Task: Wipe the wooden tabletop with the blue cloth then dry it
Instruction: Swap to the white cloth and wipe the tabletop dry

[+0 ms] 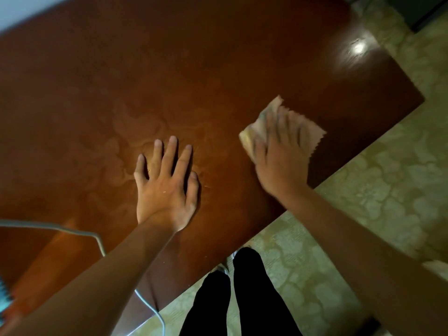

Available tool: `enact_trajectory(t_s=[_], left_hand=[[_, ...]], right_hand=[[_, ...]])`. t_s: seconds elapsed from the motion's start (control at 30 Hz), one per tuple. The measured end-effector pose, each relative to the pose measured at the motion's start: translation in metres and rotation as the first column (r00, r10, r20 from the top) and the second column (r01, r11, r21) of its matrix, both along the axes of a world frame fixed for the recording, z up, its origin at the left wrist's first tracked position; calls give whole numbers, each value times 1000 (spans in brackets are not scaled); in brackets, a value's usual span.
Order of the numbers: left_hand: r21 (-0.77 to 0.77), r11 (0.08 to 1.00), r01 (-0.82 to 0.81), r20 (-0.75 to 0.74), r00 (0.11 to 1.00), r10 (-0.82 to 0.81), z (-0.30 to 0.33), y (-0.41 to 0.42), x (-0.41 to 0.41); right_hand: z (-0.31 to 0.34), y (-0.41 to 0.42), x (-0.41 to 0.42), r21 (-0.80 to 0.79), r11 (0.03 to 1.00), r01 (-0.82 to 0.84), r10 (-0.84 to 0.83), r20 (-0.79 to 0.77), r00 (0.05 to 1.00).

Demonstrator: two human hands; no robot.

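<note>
Cloth (305, 132) runs crosswise, pressed under right hand's (278, 163) flat, straight-fingered grip.

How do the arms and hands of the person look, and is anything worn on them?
Both forearms are bare, with no sleeves in view. The left hand and the right hand wear no gloves, and no rings, watch or bracelet show. The right hand is blurred.

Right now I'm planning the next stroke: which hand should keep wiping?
Right. The right hand already presses the cloth onto the tabletop; the left hand lies flat, bracing, holding nothing.
</note>
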State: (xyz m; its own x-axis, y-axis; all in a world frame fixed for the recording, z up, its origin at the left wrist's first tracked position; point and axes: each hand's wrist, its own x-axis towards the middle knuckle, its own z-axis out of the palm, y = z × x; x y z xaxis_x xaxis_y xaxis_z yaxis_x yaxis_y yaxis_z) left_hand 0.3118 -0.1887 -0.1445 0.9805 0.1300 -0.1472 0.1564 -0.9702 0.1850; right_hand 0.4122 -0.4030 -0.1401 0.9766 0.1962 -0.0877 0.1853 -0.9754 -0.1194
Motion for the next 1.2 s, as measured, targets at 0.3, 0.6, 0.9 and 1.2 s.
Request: enact_trajectory(t_s=[0.3, 0.6, 0.9, 1.2], left_hand=[[19, 1000, 19, 34, 999, -19, -2, 0, 0], [39, 998, 40, 196, 980, -47, -8, 0, -3], [41, 998, 38, 215, 975, -46, -9, -1, -3], [28, 999, 38, 192, 980, -43, -7, -1, -3]], right_hand=[[-2, 21, 4, 6, 915, -404, 404, -22, 914], [-5, 28, -6, 34, 763, -645, 645, 5, 764], [1, 70, 69, -2, 892, -453, 453, -16, 892], [-3, -1, -3, 42, 779, -626, 628, -67, 776]])
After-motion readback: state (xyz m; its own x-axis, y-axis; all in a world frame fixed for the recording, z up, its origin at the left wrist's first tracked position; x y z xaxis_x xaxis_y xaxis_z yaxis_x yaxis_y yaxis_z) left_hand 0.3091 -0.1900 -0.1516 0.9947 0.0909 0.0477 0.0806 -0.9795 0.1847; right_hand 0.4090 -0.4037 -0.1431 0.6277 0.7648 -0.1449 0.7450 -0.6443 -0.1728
